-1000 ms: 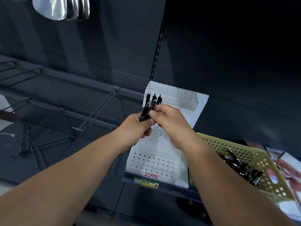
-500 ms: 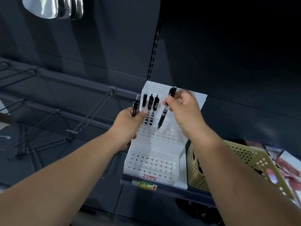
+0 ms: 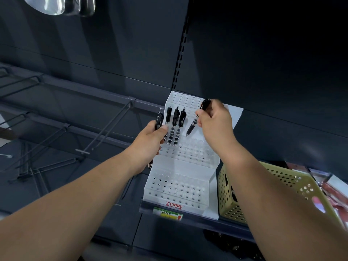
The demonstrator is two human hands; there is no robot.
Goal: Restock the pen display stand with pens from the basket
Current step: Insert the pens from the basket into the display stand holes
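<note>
Over the stand (image 3: 180, 166), pen (image 3: 192, 126) in right hand (image 3: 214, 119)

White hole-dotted stand (image 3: 180, 166), black pens (image 3: 176, 117), perhaps olive-yellow perforated basket (image 3: 278, 178), dark shelving (image 3: 113, 53)

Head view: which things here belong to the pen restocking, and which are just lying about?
Job in hand: pen display stand; three pens standing in it; right hand pinching one pen; left hand gripping spare pens; basket.

Lying about: wire hooks; shelf label; glossy packets at top left; packaged goods at far right.
</note>
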